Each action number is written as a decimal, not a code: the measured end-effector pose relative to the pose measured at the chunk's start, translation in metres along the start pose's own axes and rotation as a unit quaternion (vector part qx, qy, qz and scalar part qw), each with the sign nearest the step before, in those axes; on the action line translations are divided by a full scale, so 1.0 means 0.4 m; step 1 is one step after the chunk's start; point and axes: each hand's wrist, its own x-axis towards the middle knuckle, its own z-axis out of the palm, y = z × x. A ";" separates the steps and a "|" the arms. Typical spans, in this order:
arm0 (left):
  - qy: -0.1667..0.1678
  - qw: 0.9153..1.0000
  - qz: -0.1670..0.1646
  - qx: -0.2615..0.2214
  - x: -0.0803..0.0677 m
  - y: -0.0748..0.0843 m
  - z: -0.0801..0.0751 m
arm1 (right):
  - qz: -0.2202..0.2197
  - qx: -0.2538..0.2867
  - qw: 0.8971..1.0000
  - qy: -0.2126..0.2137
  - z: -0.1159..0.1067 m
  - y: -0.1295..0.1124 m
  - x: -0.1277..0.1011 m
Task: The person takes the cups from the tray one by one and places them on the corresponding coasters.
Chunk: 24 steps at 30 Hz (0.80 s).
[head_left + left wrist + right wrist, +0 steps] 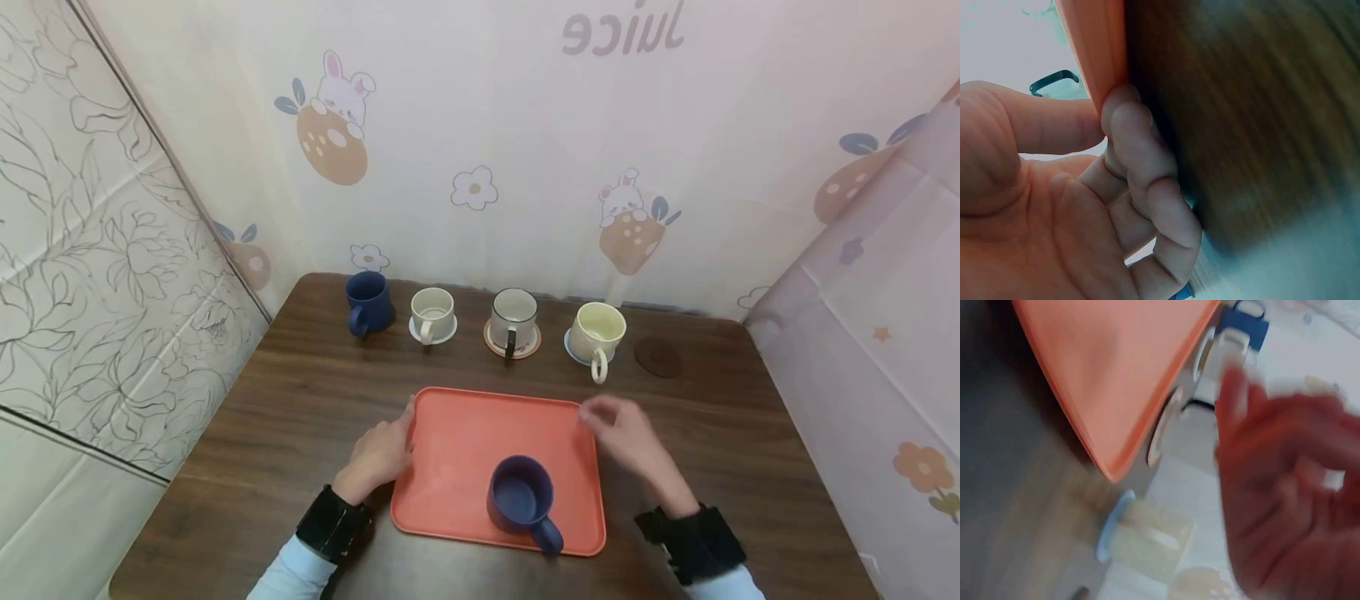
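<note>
An orange tray (465,442) lies on the dark wooden table (300,400) in front of me. A dark blue mug (521,496) stands on its near right part, handle toward me. My left hand (382,454) is at the tray's left edge. In the left wrist view its thumb and curled fingers (1125,115) pinch the tray rim (1094,44). My right hand (622,429) hovers blurred over the tray's far right corner with loosely bent fingers and nothing in it. The right wrist view shows the right hand (1285,487) beside the tray's corner (1116,375).
Along the back stand a blue mug (367,302), a cream mug (432,315), a grey mug with a black handle (513,321) and a yellow mug (598,333), the last three on coasters. A bare brown coaster (658,358) lies at the right. Patterned walls enclose the table.
</note>
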 end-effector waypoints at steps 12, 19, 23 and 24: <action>0.006 1.000 -0.004 -0.002 0.000 0.001 -0.003 | -0.083 0.324 0.815 -0.472 0.105 0.068 -0.146; -0.003 1.000 0.005 -0.011 0.001 0.000 0.004 | -0.059 0.357 0.822 -0.440 0.116 0.085 -0.172; 0.001 1.000 0.004 -0.010 0.001 0.002 -0.002 | -0.041 0.362 0.828 -0.426 0.105 0.080 -0.172; 0.001 1.000 0.002 -0.011 0.001 0.001 -0.004 | -0.037 0.360 0.830 -0.425 0.104 0.078 -0.170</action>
